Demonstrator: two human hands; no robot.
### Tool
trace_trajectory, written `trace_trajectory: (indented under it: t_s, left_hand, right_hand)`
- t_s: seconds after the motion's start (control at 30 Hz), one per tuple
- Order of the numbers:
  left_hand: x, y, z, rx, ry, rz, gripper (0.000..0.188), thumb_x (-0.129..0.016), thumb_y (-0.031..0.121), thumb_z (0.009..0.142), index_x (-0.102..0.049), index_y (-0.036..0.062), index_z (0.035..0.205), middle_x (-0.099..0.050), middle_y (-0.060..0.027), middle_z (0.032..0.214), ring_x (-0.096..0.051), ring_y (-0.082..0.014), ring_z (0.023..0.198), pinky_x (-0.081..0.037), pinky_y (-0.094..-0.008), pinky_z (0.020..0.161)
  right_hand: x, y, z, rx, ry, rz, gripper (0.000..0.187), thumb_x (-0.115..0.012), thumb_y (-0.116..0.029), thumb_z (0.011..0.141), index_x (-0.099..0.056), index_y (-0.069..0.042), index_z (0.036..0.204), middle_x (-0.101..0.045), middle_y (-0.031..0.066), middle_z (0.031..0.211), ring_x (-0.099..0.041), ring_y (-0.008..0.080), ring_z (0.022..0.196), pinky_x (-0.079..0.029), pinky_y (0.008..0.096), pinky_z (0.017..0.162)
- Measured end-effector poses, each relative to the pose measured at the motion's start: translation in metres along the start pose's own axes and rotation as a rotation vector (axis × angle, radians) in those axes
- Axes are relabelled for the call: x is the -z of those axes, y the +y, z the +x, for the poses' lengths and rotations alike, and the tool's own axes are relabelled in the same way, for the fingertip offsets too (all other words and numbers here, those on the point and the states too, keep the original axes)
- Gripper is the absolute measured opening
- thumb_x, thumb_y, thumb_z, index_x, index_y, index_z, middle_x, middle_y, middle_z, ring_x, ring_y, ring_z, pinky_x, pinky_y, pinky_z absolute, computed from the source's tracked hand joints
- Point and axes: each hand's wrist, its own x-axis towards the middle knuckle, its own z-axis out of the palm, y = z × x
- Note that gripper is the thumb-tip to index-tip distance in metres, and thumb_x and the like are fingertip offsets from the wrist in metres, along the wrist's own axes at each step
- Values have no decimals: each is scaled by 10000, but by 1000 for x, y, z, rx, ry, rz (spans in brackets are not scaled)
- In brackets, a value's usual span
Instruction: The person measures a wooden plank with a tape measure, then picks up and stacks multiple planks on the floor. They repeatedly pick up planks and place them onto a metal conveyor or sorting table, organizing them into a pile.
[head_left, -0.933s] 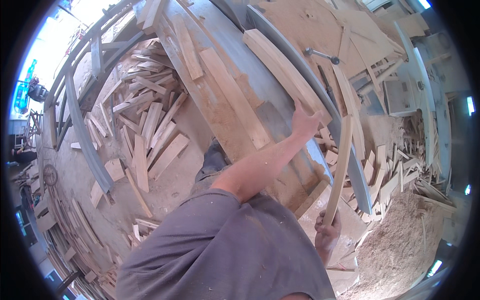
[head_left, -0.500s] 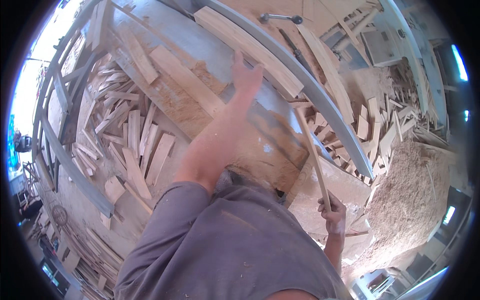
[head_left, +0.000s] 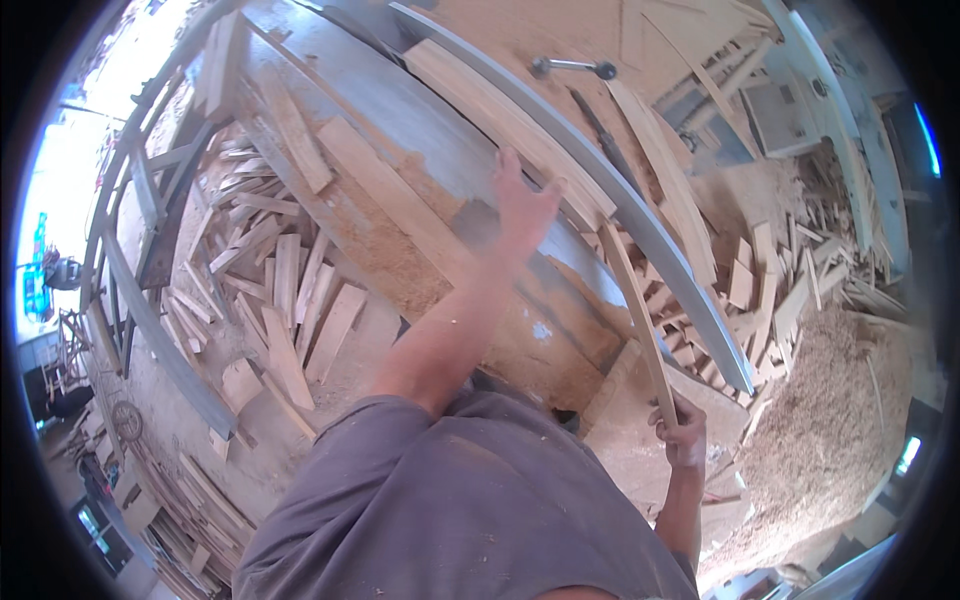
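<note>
My left hand (head_left: pixel 525 205) reaches over the grey metal table (head_left: pixel 440 120), its fingers spread and nothing in its grasp. Its fingertips are close beside a long pale wooden board (head_left: pixel 510 130); whether they touch it I cannot tell. That board lies along a grey metal fence (head_left: pixel 640 215). At the right, my right hand (head_left: pixel 682 432) is closed around the near end of a narrow wooden strip (head_left: pixel 642 315). The strip's far end is right by the board's near end. A second flat board (head_left: pixel 390 200) rests in sawdust under my left forearm.
Heaps of offcuts (head_left: pixel 290 280) lie left of the table, with more offcuts (head_left: pixel 760 270) beyond the fence. A large sawdust mound (head_left: pixel 820 420) rises at the right. Past the fence are a handle with ball ends (head_left: pixel 575 68) and a long plank (head_left: pixel 665 180).
The view has shifted a little. My left hand has moved slightly along the board toward its near end. My right hand has pushed the strip forward, closer to the board's end.
</note>
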Motion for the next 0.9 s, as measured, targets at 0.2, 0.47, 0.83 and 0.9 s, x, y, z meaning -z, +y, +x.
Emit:
trace_trajectory:
  t_s: [0.2, 0.47, 0.83, 0.9]
  left_hand:
    - [-2, -11, 20, -77, 90, 15, 1026, -826, 146, 775, -230, -126, 1565, -242, -334, 1641, -192, -445, 1556, -169, -467, 1285]
    - [13, 2, 37, -34, 72, 54, 995, -817, 133, 763, -273, -120, 1556, -231, -304, 1659, -183, -383, 1576, -187, -399, 1288]
    - [24, 3, 54, -31, 120, -8, 969, -791, 89, 772, -271, -118, 1562, -251, -289, 1660, -161, -390, 1581, -173, -415, 1293]
    - [26, 1, 59, -39, 127, -22, 972, -793, 92, 767, -272, -119, 1561, -241, -292, 1662, -159, -385, 1582, -169, -410, 1294]
  right_hand:
    - [-22, -3, 10, -14, -43, 101, 857, -590, -18, 505, -603, 152, 1345, -694, 197, 1063, -669, 167, 756, -431, 207, 537]
    - [-46, -12, 24, 55, -37, 107, 867, -601, -103, 491, -616, 162, 1316, -714, 183, 1075, -670, 165, 772, -473, 217, 597]
    - [-50, -18, 45, 102, -54, 115, 837, -592, -95, 477, -656, 138, 1279, -720, 165, 1000, -575, 121, 655, -431, 205, 569]
    - [-50, -19, 49, 82, -55, 93, 819, -607, -85, 486, -656, 146, 1270, -719, 172, 1001, -577, 123, 654, -429, 206, 575]
